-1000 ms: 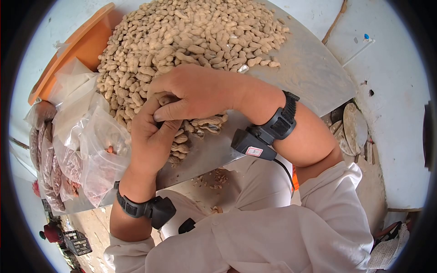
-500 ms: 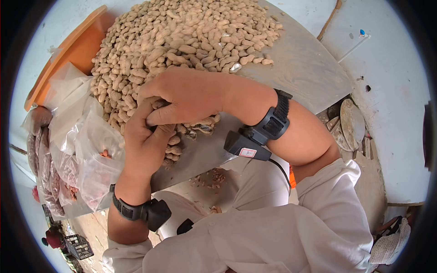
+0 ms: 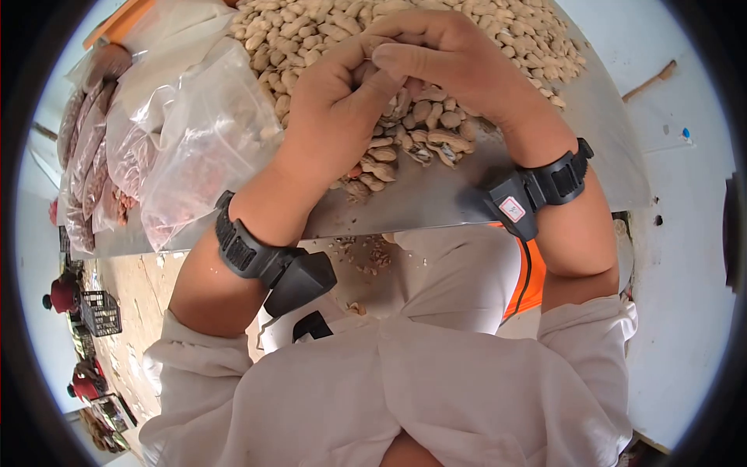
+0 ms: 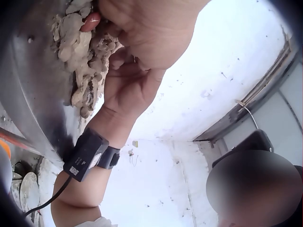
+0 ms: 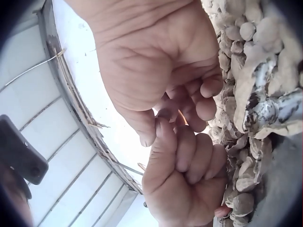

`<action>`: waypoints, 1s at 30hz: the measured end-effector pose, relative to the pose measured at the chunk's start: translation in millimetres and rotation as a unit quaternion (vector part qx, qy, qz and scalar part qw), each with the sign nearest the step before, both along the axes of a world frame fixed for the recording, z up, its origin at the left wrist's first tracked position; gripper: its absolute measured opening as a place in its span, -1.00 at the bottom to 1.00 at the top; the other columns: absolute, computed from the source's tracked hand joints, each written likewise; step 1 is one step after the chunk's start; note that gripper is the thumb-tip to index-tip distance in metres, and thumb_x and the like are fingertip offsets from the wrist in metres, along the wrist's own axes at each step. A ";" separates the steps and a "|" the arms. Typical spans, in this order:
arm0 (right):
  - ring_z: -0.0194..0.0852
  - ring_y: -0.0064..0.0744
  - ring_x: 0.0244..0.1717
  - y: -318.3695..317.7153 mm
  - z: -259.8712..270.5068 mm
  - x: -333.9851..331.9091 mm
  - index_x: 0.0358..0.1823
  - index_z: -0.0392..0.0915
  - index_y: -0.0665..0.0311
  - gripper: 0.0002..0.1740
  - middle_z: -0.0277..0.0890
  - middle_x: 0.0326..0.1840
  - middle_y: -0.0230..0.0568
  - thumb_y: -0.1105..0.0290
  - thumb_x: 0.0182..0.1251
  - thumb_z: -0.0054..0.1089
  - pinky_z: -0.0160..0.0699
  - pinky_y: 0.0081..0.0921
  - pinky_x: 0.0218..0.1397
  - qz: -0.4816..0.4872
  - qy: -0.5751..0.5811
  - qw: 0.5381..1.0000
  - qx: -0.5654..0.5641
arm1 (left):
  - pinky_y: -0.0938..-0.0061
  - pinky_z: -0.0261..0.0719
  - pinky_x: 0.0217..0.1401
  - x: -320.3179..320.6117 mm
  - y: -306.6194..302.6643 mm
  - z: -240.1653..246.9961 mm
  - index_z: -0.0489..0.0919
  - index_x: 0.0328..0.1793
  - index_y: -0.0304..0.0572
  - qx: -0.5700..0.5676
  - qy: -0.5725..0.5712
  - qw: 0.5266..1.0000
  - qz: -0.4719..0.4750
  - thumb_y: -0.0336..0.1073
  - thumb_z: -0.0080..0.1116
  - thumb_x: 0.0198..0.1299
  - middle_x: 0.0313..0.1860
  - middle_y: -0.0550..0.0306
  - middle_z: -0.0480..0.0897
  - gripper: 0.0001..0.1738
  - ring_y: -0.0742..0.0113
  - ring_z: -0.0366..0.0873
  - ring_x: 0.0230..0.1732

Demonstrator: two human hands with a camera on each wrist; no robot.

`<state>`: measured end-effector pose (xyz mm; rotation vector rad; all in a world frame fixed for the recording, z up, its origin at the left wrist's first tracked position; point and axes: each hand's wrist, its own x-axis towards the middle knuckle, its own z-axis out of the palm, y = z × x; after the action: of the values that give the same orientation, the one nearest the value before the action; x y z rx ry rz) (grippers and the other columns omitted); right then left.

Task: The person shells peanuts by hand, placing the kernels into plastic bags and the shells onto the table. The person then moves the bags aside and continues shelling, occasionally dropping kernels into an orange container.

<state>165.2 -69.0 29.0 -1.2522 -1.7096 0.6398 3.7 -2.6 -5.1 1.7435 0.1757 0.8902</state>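
Both hands meet fingertip to fingertip at the near edge of the peanut heap point(image 3: 303, 27). My left hand point(image 3: 334, 109) comes in from the left, its fingers curled and thumb pointing up toward the right hand. Over from the right reaches my right hand point(image 3: 467, 70), thumb and bent fingers against the left hand's tips. A small dark piece, apparently a peanut point(image 5: 164, 114), is pinched where the thumbs meet, mostly hidden by fingers. Split peanut shells point(image 3: 440, 142) lie just below the hands. One reddish kernel point(image 4: 90, 21) shows beside the left hand.
Clear plastic bags point(image 3: 206, 148) lie left on the metal table point(image 3: 420, 204), near filled bags of reddish kernels point(image 3: 82, 167). Behind them is an orange basin point(image 3: 128, 17). Kernel bits point(image 3: 366, 253) lie below the table edge. People and a black crate point(image 3: 101, 311) are far left.
The head view has shifted, so table and hands sit higher in it. My right hand has drawn rightward from across the left hand and turned; their fingertips still meet.
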 end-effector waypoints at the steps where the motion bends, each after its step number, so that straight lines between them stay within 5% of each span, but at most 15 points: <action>1: 0.49 -0.62 -0.24 0.2 -0.4 -1.3 -0.06 0.59 0.29 -0.74 0.57 -0.28 -0.33 0.31 0.30 0.24 0.49 -0.62 -0.22 -0.002 0.038 0.999 0.005 | 0.72 0.23 -0.51 1.6 5.7 -5.5 0.57 0.09 -0.27 -0.002 -0.005 1.000 0.007 -0.34 0.10 0.27 -0.54 0.44 0.45 -0.70 0.72 0.22 -0.53; 4: 0.42 -0.65 -0.31 -4.7 0.0 -9.2 -0.09 0.58 0.34 -0.77 0.51 -0.33 -0.38 0.40 0.27 0.25 0.41 -0.67 -0.28 -0.014 0.151 0.988 0.017 | 0.67 0.26 -0.52 3.1 9.3 -9.0 0.59 0.05 -0.28 0.007 -0.003 0.999 0.038 -0.33 0.14 0.24 -0.58 0.44 0.42 -0.72 0.69 0.25 -0.55; 10: 0.36 -0.67 -0.34 6.0 -1.8 0.3 -0.10 0.56 0.32 -0.79 0.45 -0.33 -0.36 0.53 0.23 0.24 0.37 -0.67 -0.34 0.014 -0.119 0.956 0.269 | 0.62 0.30 -0.51 1.8 11.2 -8.3 0.61 -0.04 -0.31 0.053 0.028 0.996 0.060 -0.33 0.17 0.22 -0.60 0.40 0.41 -0.75 0.64 0.30 -0.54; 16: 0.42 -0.64 -0.44 -8.1 2.7 -12.0 -0.15 0.53 0.37 -0.87 0.47 -0.43 -0.34 0.50 0.31 0.16 0.40 -0.71 -0.40 -0.052 0.148 0.984 0.084 | 0.78 0.17 -0.46 -1.2 6.7 -1.2 0.52 0.15 -0.28 -0.030 -0.013 0.999 0.040 -0.32 0.09 0.33 -0.46 0.46 0.46 -0.69 0.73 0.25 -0.48; 19: 0.38 -0.63 -0.55 -0.9 -0.1 -14.8 -0.21 0.52 0.37 -0.91 0.46 -0.48 -0.35 0.49 0.35 0.09 0.37 -0.72 -0.49 -0.054 0.199 0.969 0.134 | 0.76 0.10 -0.51 -3.3 3.8 2.0 0.54 0.10 -0.26 -0.047 -0.033 0.998 0.039 -0.32 0.08 0.33 -0.46 0.45 0.45 -0.73 0.73 0.18 -0.53; 22: 0.50 -0.55 -0.39 -2.4 -6.7 -10.1 0.05 0.51 0.41 -0.72 0.57 -0.26 -0.27 0.45 0.36 0.08 0.52 -0.63 -0.29 -0.035 0.244 0.962 0.120 | 0.75 0.08 -0.54 -1.5 4.0 1.4 0.53 0.08 -0.26 -0.094 -0.082 0.992 0.020 -0.33 0.06 0.35 -0.47 0.45 0.45 -0.75 0.73 0.13 -0.56; 25: 0.55 -0.50 -0.36 -2.7 -7.0 -4.4 0.10 0.46 0.43 -0.70 0.55 -0.19 -0.19 0.54 0.35 0.07 0.58 -0.59 -0.24 0.017 0.242 0.965 0.096 | 0.77 0.32 -0.39 -2.2 1.0 4.7 0.52 0.02 -0.40 -0.114 -0.092 0.989 0.016 -0.39 0.12 0.29 -0.49 0.40 0.46 -0.76 0.70 0.30 -0.47; 30: 0.60 -0.53 -0.34 -7.3 -1.7 -11.2 -0.06 0.51 0.44 -0.76 0.60 -0.27 -0.18 0.58 0.24 0.19 0.60 -0.64 -0.24 -0.044 0.185 0.976 0.106 | 0.74 0.42 -0.29 -4.7 1.0 8.6 0.54 -0.02 -0.38 -0.106 -0.076 0.991 -0.007 -0.37 0.08 0.33 -0.39 0.28 0.60 -0.78 0.65 0.45 -0.36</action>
<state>154.0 -76.3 27.2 -0.9821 -1.3656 0.5807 -1.1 -1.7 3.5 1.4727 0.1519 0.9551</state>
